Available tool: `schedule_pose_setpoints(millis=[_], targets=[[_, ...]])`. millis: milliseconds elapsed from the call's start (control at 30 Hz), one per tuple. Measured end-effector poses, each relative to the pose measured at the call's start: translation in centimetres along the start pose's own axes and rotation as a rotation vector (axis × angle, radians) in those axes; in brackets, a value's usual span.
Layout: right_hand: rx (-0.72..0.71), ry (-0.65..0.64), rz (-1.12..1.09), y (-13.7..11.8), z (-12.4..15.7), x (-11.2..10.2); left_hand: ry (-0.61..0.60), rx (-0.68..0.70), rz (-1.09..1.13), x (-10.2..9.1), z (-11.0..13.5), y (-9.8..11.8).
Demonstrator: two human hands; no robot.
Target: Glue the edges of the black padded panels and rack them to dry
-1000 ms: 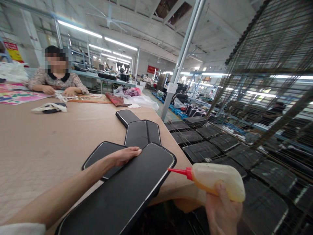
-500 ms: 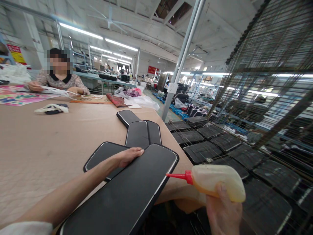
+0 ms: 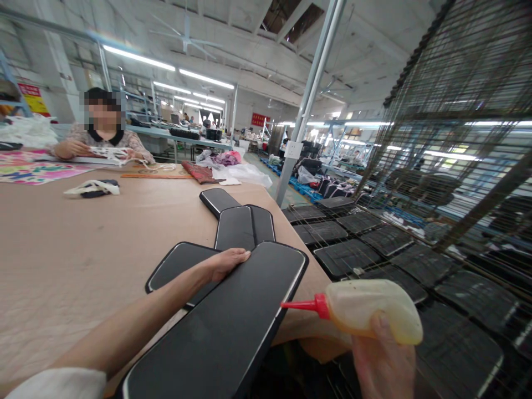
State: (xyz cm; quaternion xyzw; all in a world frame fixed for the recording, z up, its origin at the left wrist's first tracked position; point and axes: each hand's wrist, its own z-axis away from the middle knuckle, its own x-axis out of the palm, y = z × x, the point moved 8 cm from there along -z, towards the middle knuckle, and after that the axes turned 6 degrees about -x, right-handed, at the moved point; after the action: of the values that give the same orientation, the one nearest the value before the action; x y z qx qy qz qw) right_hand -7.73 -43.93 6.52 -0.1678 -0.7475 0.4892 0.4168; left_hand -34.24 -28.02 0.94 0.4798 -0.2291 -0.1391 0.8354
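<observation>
A black panel [image 3: 216,321], lying across the tabletop's [image 3: 103,249] edge, is pinched along one side in the grip of the left hand [image 3: 226,265], presumably to steady it with its face uncovered; a squeeze bottle [image 3: 369,302] is clasped sideways by the right hand [image 3: 384,354], seemingly so its red nozzle [image 3: 303,306] is directed at the opposite, pale-lined edge
</observation>
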Motion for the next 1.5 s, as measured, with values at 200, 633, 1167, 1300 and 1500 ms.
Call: schedule_pose_setpoints(millis=[200, 633, 1167, 1300, 1500], targets=[[-0.023, -0.043, 0.085, -0.2, 0.3, 0.1, 0.021, -0.01, 0.003, -0.1, -1.1, 0.1], [-0.155, -0.148, 0.114, -0.4, -0.4, 0.1, 0.065, -0.008, 0.002, -0.5, -1.8, 0.3], [-0.087, -0.155, 0.21, -0.8, 0.5, -0.4, 0.128, 0.013, -0.002, -1.1, -3.7, 1.6], [-0.133, -0.145, 0.255, -0.4, 0.3, -1.4, 0.145, 0.024, -0.019, -1.0, -3.9, 2.1], [-0.242, -0.048, 0.308, -0.6, 0.9, -2.5, 0.157, 0.03, -0.002, -0.9, -4.3, 2.8]])
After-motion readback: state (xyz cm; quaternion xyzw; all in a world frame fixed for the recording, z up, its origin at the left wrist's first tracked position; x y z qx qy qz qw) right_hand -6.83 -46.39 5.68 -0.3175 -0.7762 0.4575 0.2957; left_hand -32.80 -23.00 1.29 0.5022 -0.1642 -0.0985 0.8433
